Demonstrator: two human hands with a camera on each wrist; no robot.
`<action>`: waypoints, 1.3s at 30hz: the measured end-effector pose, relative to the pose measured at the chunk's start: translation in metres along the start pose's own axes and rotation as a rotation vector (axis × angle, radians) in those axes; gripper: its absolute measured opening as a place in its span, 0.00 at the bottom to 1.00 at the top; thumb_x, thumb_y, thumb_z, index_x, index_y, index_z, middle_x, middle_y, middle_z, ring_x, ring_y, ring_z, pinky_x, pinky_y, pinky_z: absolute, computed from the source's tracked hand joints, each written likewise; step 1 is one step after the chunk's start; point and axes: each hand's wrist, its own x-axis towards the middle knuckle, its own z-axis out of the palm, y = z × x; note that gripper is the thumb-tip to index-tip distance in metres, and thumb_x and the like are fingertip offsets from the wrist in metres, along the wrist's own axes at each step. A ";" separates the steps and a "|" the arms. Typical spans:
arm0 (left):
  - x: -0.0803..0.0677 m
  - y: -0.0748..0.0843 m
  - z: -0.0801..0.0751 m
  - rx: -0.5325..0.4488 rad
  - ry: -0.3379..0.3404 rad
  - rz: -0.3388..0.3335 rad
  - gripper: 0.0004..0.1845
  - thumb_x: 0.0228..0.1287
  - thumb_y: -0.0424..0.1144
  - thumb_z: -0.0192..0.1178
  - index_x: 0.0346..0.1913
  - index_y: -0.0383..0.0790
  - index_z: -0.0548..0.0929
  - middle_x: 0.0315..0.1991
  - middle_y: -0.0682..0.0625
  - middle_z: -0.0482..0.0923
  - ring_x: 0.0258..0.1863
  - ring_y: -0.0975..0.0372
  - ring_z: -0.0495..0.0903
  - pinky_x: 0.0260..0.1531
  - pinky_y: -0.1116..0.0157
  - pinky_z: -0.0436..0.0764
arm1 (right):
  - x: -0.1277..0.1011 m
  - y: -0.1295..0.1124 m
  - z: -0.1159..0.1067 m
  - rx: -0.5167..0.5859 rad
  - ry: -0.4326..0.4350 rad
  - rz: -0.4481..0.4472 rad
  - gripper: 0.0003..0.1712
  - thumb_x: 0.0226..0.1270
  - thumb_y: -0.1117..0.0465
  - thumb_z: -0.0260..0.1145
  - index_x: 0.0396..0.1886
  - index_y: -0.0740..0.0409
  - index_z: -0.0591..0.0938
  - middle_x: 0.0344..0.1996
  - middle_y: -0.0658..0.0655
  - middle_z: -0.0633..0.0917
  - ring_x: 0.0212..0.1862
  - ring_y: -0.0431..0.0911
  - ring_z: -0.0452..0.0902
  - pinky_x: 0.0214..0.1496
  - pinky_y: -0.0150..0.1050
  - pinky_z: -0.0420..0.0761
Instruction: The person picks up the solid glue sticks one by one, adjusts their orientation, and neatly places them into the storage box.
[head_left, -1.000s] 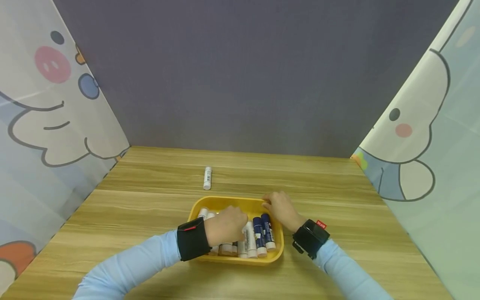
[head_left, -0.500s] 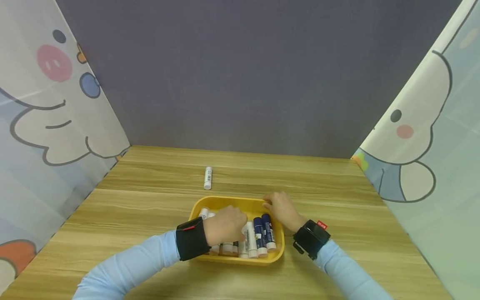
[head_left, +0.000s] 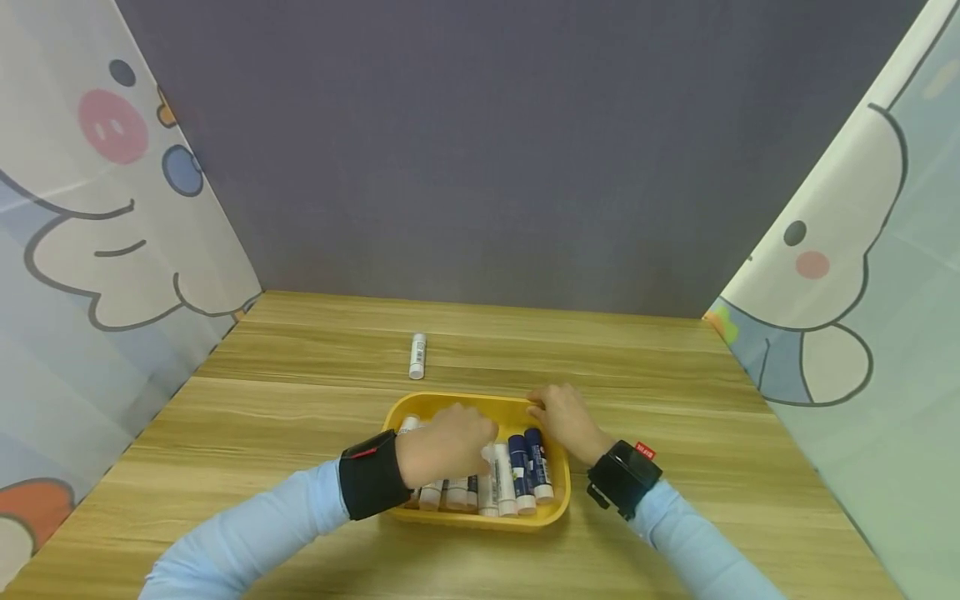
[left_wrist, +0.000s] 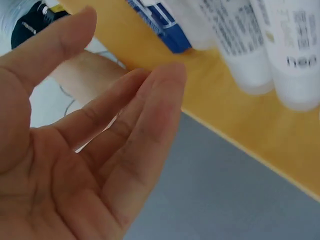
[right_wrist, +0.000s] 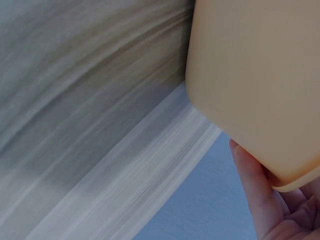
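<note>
A yellow plastic basket [head_left: 487,408] on the table holds a row of white and dark blue glue sticks. My left hand [head_left: 446,446] is over the middle of the basket, hiding some of them. The left wrist view shows this hand [left_wrist: 100,145] with loosely bent fingers, thumb apart and nothing between them; white glue sticks [left_wrist: 295,55] lie near its fingertips. To its right are a white glue stick [head_left: 504,479] and a blue glue stick [head_left: 520,467]. At the basket's far right corner, my right hand [head_left: 566,421] grips the rim.
One white glue stick [head_left: 417,357] lies by itself on the wooden table [head_left: 300,400], behind the basket. A grey panel [head_left: 480,150] rises along the table's back edge. Cartoon-printed curtains [head_left: 75,250] hang at both sides.
My left hand has shifted slightly left and away from me over the basket, uncovering more of the glue sticks' near ends. The right hand keeps its place on the rim.
</note>
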 end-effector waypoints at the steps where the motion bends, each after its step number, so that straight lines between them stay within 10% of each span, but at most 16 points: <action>1: 0.000 -0.001 -0.002 -0.010 0.017 0.012 0.14 0.50 0.44 0.68 0.38 0.41 0.82 0.26 0.55 0.77 0.25 0.65 0.74 0.27 0.70 0.74 | 0.000 0.000 0.000 0.005 -0.004 0.004 0.08 0.58 0.63 0.65 0.37 0.59 0.86 0.30 0.55 0.86 0.23 0.39 0.70 0.26 0.31 0.69; 14: 0.003 -0.030 -0.035 -0.186 0.102 -0.047 0.23 0.55 0.45 0.64 0.53 0.40 0.78 0.48 0.48 0.80 0.46 0.55 0.79 0.45 0.60 0.77 | -0.001 0.001 -0.001 0.000 0.008 0.018 0.08 0.57 0.64 0.66 0.36 0.59 0.86 0.31 0.55 0.86 0.24 0.39 0.71 0.28 0.32 0.71; 24: 0.040 -0.107 -0.042 -0.276 0.257 -0.159 0.20 0.59 0.39 0.60 0.53 0.34 0.77 0.49 0.40 0.78 0.48 0.50 0.76 0.48 0.55 0.75 | -0.001 0.001 -0.001 -0.007 0.006 0.027 0.09 0.57 0.64 0.66 0.37 0.60 0.86 0.35 0.57 0.86 0.26 0.40 0.73 0.31 0.35 0.73; 39: 0.069 -0.166 -0.026 -0.226 0.057 -0.482 0.19 0.52 0.44 0.63 0.40 0.31 0.77 0.38 0.43 0.77 0.36 0.55 0.73 0.38 0.61 0.75 | -0.001 -0.002 0.000 -0.003 0.001 0.034 0.09 0.57 0.63 0.66 0.37 0.60 0.86 0.39 0.58 0.86 0.34 0.45 0.80 0.39 0.40 0.78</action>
